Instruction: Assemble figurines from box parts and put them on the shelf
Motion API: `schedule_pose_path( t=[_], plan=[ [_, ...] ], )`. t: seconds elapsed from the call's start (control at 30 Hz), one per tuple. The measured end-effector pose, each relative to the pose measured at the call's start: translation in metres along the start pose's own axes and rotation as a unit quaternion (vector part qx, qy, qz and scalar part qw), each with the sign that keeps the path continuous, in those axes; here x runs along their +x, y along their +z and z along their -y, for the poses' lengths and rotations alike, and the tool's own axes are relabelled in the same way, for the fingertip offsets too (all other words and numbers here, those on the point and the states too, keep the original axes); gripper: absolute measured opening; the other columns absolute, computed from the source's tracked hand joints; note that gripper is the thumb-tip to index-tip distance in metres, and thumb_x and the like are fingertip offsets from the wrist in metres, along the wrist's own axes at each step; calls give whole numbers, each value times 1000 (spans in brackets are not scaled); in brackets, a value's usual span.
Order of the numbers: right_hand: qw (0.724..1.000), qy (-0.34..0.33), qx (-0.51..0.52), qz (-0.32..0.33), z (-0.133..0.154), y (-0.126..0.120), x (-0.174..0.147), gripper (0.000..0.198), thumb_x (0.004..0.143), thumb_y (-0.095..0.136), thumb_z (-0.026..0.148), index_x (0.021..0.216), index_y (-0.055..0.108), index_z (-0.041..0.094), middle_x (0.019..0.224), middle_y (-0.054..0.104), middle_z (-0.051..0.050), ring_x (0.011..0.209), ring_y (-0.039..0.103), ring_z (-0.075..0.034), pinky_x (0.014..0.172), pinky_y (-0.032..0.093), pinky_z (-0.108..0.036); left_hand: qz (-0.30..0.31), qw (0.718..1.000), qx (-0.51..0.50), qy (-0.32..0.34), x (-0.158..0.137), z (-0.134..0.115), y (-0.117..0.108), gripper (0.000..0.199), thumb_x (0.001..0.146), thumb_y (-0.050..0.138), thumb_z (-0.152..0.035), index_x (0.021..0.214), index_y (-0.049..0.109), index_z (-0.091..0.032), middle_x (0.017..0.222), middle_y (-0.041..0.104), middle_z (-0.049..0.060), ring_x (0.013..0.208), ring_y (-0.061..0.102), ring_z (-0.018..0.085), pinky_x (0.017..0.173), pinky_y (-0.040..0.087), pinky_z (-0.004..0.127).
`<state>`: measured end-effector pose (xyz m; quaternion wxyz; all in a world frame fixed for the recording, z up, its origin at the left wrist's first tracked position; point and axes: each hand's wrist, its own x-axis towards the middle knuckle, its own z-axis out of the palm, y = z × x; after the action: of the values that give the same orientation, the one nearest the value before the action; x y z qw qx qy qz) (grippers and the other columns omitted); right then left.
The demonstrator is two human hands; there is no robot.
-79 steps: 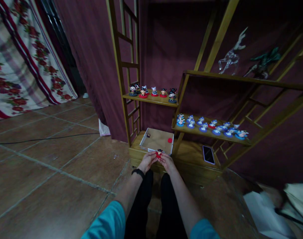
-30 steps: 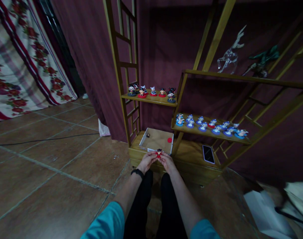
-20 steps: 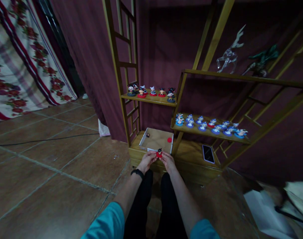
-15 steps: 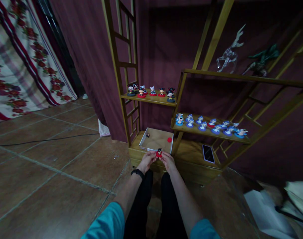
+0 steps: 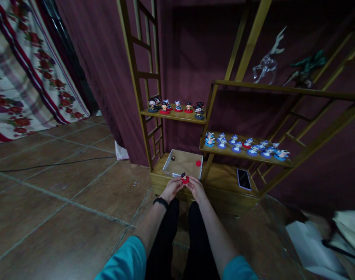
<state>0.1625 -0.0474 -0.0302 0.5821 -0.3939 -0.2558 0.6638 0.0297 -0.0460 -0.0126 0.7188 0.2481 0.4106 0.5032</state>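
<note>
Between my hands, just in front of a shallow cardboard box (image 5: 169, 166), is a small figurine (image 5: 184, 177) with black hair on a red round base. My left hand (image 5: 173, 187) is closed on the base from the left side. From the right, my right hand (image 5: 195, 186) pinches the same base. Inside the box lie a red disc (image 5: 198, 163) at the right and a small dark piece (image 5: 173, 158) at the left, too small to name.
Similar figurines (image 5: 178, 106) stand on the upper left shelf. Blue and purple figurines (image 5: 236, 146) fill a lower shelf to the right. A phone (image 5: 243, 179) lies on the bottom board. Higher up stands a clear deer ornament (image 5: 266, 64). A black cable (image 5: 52, 165) crosses the floor.
The figurine has turned and tilted a little to the left between my fingers. Both hands stay in nearly the same place.
</note>
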Motion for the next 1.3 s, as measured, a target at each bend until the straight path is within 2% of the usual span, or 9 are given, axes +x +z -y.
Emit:
schedule_pose_path(
  t=[0.4,0.73,0.9,1.13,1.3],
  plan=[
    [999,12,-8,33,0,2,-4,27,61,68,19,87,61,17,80,68,-4,70,64,-14,66,53,-27,-19,1000,2,10,4,2,-2,9,70,60,-7,78,60,-11,67,63,5,51,56,6,52,44,17],
    [1000,26,-7,12,-1,1,0,25,61,69,25,83,58,18,72,67,-2,60,62,-12,59,53,-26,-19,999,3,26,6,3,-4,6,68,57,-6,72,59,-11,61,62,4,48,54,7,49,42,17],
    [1000,27,-1,9,-2,0,0,25,61,70,24,83,58,18,69,66,-1,60,62,-11,61,53,-25,-21,999,5,25,8,4,-5,8,68,57,-5,74,60,-10,59,61,3,45,52,6,46,40,16],
    [997,47,8,55,0,1,-6,31,63,67,17,93,60,16,75,68,-3,61,62,-11,64,53,-26,-27,999,-16,43,11,4,-10,14,69,61,-12,83,60,-10,63,62,3,48,54,6,45,40,15],
    [995,58,-4,86,1,3,-9,33,61,68,13,93,61,16,83,68,-5,66,63,-12,65,53,-25,-32,998,-27,49,7,5,-9,12,71,61,-20,79,61,-11,60,61,2,47,53,6,45,40,15]
  ],
)
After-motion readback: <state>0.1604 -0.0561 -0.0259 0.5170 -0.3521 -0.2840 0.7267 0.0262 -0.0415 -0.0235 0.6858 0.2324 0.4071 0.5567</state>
